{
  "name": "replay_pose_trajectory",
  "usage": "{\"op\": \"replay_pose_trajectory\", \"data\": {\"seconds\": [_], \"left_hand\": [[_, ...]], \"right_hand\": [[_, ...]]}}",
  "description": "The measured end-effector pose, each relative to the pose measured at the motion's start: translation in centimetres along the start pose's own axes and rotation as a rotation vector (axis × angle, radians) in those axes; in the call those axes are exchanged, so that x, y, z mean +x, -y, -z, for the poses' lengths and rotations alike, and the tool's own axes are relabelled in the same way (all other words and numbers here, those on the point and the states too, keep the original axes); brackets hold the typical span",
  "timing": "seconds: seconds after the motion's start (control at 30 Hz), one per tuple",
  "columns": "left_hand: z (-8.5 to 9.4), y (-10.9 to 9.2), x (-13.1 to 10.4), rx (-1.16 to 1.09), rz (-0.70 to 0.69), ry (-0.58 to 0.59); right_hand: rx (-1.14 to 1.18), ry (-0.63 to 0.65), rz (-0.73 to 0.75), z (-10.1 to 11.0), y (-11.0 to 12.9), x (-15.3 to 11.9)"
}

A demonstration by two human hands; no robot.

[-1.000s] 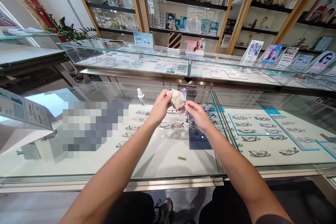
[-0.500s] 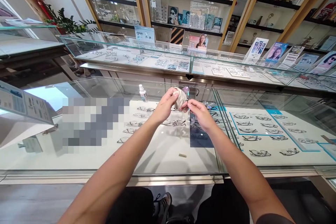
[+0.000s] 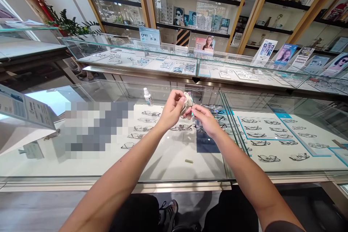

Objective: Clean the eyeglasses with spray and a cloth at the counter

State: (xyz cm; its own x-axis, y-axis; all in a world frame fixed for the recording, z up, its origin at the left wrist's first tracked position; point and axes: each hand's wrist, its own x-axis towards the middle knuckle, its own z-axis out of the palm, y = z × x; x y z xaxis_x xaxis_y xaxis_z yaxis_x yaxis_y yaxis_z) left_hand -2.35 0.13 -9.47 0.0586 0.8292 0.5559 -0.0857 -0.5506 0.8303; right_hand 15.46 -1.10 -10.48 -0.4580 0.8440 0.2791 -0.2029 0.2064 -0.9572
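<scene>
My left hand (image 3: 172, 108) is closed on a crumpled beige cloth (image 3: 186, 103), thumb pressed over its folds. The cloth wraps part of a pair of eyeglasses (image 3: 191, 96); a shiny purple-green lens edge peeks out beside it, and a thin dark temple reaches to the right. With thumb and forefinger, my right hand (image 3: 206, 117) pinches the eyeglasses near the cloth. Both hands are held above the glass counter (image 3: 176, 168). A small white spray bottle (image 3: 148, 96) stands upright to the left of my left hand.
Beneath the glass lie rows of spectacle frames (image 3: 269, 158) and a dark blue panel (image 3: 208, 142). A small gold-coloured piece (image 3: 189, 161) is near the front. On the left stands a tilted display sign (image 3: 24, 110). A second glass showcase (image 3: 136, 63) runs behind.
My left fingers have curled further and bunched the cloth more tightly around the lens, so less of the lens shows. My right hand has shifted slightly left with the eyeglasses.
</scene>
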Motion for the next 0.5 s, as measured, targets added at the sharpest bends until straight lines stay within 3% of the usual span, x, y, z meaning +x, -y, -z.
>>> {"op": "replay_pose_trajectory", "data": {"seconds": [0.13, 0.33, 0.5], "left_hand": [[-0.34, 0.74, 0.08, -0.190, 0.113, -0.048], [-0.20, 0.24, 0.03, -0.257, 0.321, 0.092], [-0.11, -0.23, 0.01, -0.279, 0.352, 0.190]], "right_hand": [[0.005, 0.042, 0.020, -0.05, -0.28, -0.03], [0.036, 0.060, 0.029, 0.10, -0.07, 0.00], [0.055, 0.077, 0.035, 0.27, -0.27, 0.01]]}}
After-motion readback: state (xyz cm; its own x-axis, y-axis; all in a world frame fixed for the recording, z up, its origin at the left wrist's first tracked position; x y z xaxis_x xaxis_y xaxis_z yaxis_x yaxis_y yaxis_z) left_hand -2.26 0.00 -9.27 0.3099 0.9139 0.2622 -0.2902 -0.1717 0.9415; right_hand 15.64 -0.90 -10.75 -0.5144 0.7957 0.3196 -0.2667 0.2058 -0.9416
